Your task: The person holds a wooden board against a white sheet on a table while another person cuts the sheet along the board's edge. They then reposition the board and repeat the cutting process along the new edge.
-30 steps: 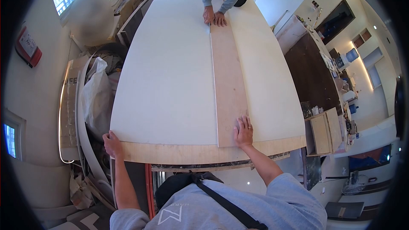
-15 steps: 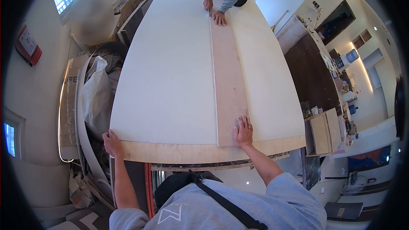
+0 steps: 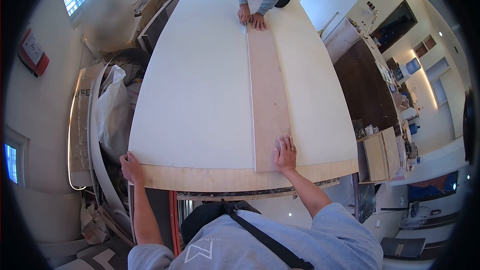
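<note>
A large white sheet [image 3: 200, 105] lies over a light wooden board [image 3: 200, 177], whose bare strip shows along the near edge. At the near left corner, my left hand [image 3: 132, 169] is closed around the edge. Along the sheet runs a long, narrow wooden board [image 3: 270, 85]. My right hand [image 3: 285, 154] presses on its near end, fingers stretched and spread. At the far end, a co-worker's hand [image 3: 258, 21] lies on the narrow board. The co-worker's other hand [image 3: 244, 14] grips a small thin tool, too small to name, at the board's left edge.
The co-worker kneels on the far part of the sheet. To the left stand a plastic bag [image 3: 111, 112], curved panels and stacked boards; a fire extinguisher [image 3: 33, 54] hangs on the wall. On the right are a dark-topped counter [image 3: 365, 87] and a wooden box [image 3: 381, 155].
The co-worker's hand with the small tool has slid toward me along the narrow board's left edge. My hands have stayed in place.
</note>
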A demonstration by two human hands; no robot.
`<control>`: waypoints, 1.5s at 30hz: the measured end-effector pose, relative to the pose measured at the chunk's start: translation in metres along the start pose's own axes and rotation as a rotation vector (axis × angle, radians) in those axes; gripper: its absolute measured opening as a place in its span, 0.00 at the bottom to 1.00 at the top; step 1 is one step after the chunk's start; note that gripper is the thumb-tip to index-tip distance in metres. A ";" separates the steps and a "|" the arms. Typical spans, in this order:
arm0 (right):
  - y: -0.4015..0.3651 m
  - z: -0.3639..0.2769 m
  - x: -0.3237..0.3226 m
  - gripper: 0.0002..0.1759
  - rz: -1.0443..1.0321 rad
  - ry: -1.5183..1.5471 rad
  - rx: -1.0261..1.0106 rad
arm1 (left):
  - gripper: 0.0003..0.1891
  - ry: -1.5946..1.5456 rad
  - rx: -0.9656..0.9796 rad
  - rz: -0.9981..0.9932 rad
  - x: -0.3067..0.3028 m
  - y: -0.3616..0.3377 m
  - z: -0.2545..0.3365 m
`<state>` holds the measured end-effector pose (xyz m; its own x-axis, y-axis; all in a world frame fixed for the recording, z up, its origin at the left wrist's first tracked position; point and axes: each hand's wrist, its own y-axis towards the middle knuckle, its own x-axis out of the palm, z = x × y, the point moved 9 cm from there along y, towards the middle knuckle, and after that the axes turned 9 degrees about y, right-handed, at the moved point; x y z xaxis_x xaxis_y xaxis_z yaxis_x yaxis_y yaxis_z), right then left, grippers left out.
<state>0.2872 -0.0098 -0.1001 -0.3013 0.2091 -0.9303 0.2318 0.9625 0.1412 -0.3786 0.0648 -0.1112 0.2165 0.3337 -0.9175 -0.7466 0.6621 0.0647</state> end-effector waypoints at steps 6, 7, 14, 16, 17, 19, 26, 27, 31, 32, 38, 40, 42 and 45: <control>0.000 0.000 0.000 0.30 0.001 -0.003 -0.003 | 0.20 0.001 0.005 0.013 0.000 0.000 0.000; -0.001 0.000 0.000 0.30 0.003 -0.002 -0.003 | 0.20 0.000 0.002 0.010 0.001 0.000 0.000; -0.001 -0.002 -0.002 0.30 0.001 -0.004 0.001 | 0.21 -0.010 0.010 0.029 0.002 0.001 -0.002; 0.000 -0.002 -0.002 0.30 0.000 -0.004 0.000 | 0.21 -0.008 0.012 0.030 0.003 0.001 -0.003; 0.000 -0.002 -0.002 0.30 0.000 -0.003 -0.002 | 0.21 -0.006 0.013 0.030 0.003 0.001 -0.003; 0.000 -0.002 -0.001 0.30 -0.001 0.000 -0.002 | 0.21 -0.002 0.010 0.022 0.004 0.002 -0.003; 0.001 -0.002 -0.001 0.29 0.003 -0.022 -0.008 | 0.20 0.010 -0.001 0.011 0.004 0.002 -0.003; 0.001 -0.003 -0.002 0.29 0.007 -0.034 -0.013 | 0.20 0.012 0.002 0.013 0.004 0.002 -0.003; 0.000 -0.003 -0.002 0.29 0.004 -0.036 -0.003 | 0.21 0.022 -0.004 0.014 0.006 0.002 -0.005; 0.000 -0.004 -0.003 0.29 0.003 -0.037 -0.002 | 0.21 0.022 -0.001 0.015 0.006 0.003 -0.005; -0.002 0.000 0.001 0.30 -0.020 -0.005 0.016 | 0.20 0.013 0.011 0.023 0.002 0.000 -0.003; 0.001 0.003 0.003 0.30 -0.027 0.005 0.022 | 0.20 0.002 0.013 0.024 0.002 -0.001 -0.001; 0.001 0.003 0.003 0.30 -0.030 0.002 0.021 | 0.20 -0.006 0.014 0.015 0.002 -0.001 -0.001; 0.000 -0.003 -0.002 0.28 -0.001 -0.031 0.005 | 0.20 -0.011 0.015 0.011 0.001 -0.001 0.000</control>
<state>0.2850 -0.0098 -0.0974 -0.2724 0.2025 -0.9406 0.2361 0.9618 0.1387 -0.3777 0.0646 -0.1120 0.2147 0.3483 -0.9124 -0.7395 0.6682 0.0811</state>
